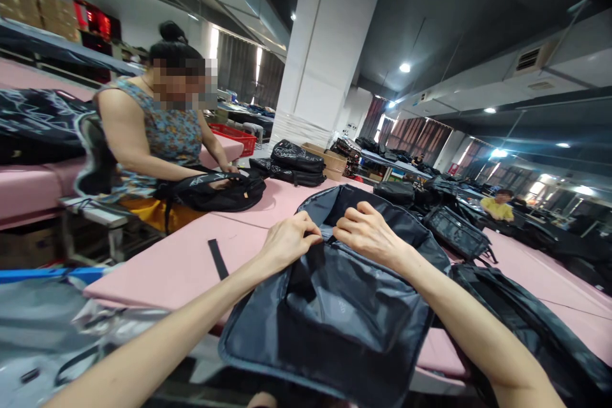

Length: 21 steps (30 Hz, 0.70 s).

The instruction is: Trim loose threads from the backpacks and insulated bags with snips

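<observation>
An open dark backpack [344, 357] lies spread in front of me at the table edge, its shiny grey lining facing up. My left hand [290, 243] pinches the upper edge of the inner pocket [354, 296] near the bag's middle. Just right of it, my right hand [367, 236] has its fingers curled closed on the same edge. The two hands are a short gap apart. What lies between the fingertips is mostly covered.
Across the pink table [167, 261], a co-worker [157, 115] handles a black backpack [217, 191]. A black strap [218, 259] lies at left. Stacked backpacks [296, 162] stand behind; more dark bags [456, 233] are at right. A white pillar [329, 44] rises beyond.
</observation>
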{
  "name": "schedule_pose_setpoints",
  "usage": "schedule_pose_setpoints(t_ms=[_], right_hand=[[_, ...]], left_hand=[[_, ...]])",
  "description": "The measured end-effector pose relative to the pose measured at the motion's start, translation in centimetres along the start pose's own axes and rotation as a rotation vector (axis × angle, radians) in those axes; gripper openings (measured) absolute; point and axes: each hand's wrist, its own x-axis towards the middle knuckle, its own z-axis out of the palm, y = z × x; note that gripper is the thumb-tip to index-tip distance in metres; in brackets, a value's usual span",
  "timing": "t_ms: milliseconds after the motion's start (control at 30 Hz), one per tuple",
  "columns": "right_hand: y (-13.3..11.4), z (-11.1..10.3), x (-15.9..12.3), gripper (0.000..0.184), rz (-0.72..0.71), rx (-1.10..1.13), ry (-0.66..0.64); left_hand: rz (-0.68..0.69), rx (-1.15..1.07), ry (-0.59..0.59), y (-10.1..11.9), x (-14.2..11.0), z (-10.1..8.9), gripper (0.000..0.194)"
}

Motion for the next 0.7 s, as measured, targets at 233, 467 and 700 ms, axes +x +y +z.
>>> schedule_pose_setpoints(t_ms=[233,467,700], right_hand=[[1.4,-0.2,1.4,0.017,0.013,0.137,-0.061],[1.2,1.1,-7.1,0.017,0.660,0.643,0.270],[-2.3,1.0,-21.3,0.037,1.421,0.944,0.450]], left_hand=[[0.017,-0.021,0.012,-0.3,0.1,0.2,0.015],[0.223,0.013,0.244,-7.3,-1.2,0.1,0.036],[0.636,0.210,-0.071,-11.3,-3.1,1.2,0.049]])
